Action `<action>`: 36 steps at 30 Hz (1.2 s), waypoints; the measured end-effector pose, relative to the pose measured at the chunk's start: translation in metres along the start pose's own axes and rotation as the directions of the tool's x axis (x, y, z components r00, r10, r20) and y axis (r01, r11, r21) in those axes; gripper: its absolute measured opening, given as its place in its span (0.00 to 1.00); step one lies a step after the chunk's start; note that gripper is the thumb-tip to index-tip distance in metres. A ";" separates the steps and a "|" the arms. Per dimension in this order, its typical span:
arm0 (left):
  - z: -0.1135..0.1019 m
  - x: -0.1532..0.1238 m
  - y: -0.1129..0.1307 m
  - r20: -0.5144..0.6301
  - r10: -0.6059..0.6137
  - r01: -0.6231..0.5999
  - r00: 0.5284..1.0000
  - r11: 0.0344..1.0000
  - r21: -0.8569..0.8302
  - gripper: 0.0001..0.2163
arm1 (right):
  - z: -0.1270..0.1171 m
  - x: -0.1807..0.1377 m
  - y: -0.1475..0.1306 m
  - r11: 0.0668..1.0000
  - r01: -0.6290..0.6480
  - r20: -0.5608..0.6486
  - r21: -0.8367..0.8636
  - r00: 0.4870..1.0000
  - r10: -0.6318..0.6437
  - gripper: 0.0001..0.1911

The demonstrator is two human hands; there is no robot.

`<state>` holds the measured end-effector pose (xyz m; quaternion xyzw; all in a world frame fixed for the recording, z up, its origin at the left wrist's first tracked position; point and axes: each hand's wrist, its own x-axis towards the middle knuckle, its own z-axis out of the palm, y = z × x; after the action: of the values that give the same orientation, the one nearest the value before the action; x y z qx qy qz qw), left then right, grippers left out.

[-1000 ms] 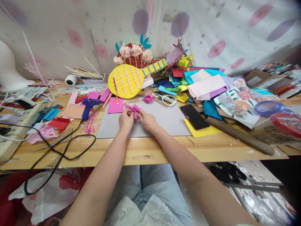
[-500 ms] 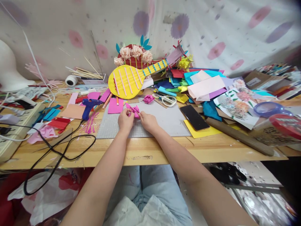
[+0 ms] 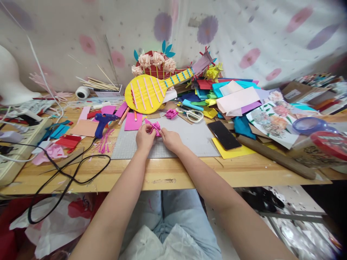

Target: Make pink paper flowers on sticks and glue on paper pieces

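A small pink paper flower (image 3: 154,127) is pinched between both my hands over the grey cutting mat (image 3: 195,139). My left hand (image 3: 144,138) is closed on its left side, and my right hand (image 3: 170,139) is closed on its right side. A second pink paper flower (image 3: 171,113) lies on the mat just beyond them. A pink paper square (image 3: 133,121) lies to the left of the flower I hold.
A blue glue gun (image 3: 103,121) with a black cord lies at the left. Behind stand a yellow paper guitar (image 3: 148,92), scissors (image 3: 193,115) and a heap of coloured paper (image 3: 233,95). A black phone (image 3: 224,134) and a wooden rolling pin (image 3: 276,156) lie to the right.
My hands have pulled the pink flower slightly closer together and turned it a little; the arms stay in place.
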<state>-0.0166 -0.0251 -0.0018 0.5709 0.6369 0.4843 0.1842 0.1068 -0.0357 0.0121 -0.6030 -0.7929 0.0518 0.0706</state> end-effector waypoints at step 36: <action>0.007 0.010 -0.008 0.040 -0.321 0.305 0.946 0.847 -0.434 0.07 | 0.003 0.000 -0.001 0.993 0.099 -0.069 0.070 0.993 -0.094 0.20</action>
<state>-0.0184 -0.0117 -0.0089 0.3955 0.6001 0.5872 0.3724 0.1055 -0.0364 0.0097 -0.5622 -0.8160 0.0575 0.1212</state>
